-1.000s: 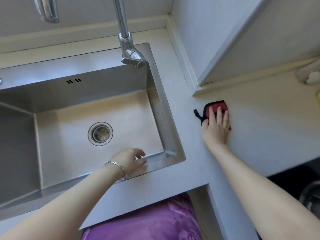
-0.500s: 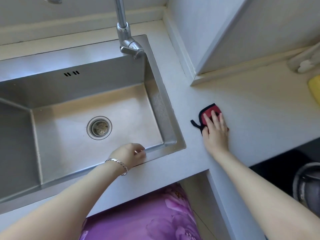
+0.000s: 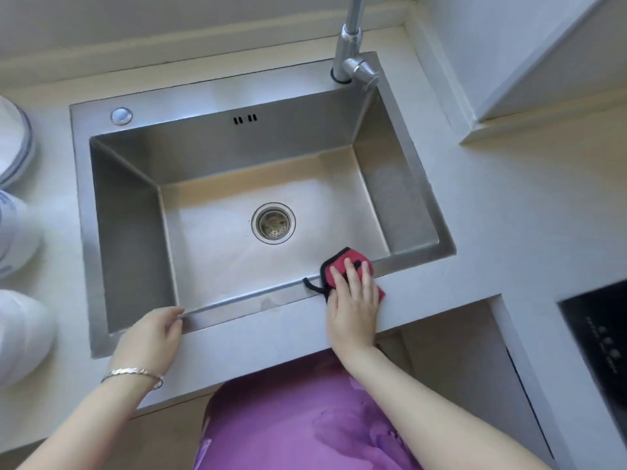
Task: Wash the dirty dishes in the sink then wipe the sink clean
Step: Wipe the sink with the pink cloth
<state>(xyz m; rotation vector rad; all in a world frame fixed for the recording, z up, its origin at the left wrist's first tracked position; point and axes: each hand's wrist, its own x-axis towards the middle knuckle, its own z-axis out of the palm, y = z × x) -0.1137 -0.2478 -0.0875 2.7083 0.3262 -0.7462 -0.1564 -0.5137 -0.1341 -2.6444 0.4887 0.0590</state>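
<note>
The steel sink (image 3: 132,232) holds no dishes; its drain strainer (image 3: 273,223) sits in the basin floor. A red cloth with black trim (image 3: 342,264) lies on the sink's front rim, right of centre. My right hand (image 3: 353,303) presses flat on the cloth with straight fingers. My left hand (image 3: 152,334), a bracelet on its wrist, rests on the front rim at the left, its fingers lightly curled over the inner edge.
The tap (image 3: 353,59) rises at the sink's back right corner. White dishes (image 3: 15,147) and white bowls (image 3: 20,334) stand on the counter at the left. A wall column (image 3: 509,62) juts out at the right. A black hob (image 3: 600,344) lies at the far right.
My right hand has slid the red cloth from the counter right of the sink onto the sink's front rim. My left hand has shifted left along the rim. The view has swung left.
</note>
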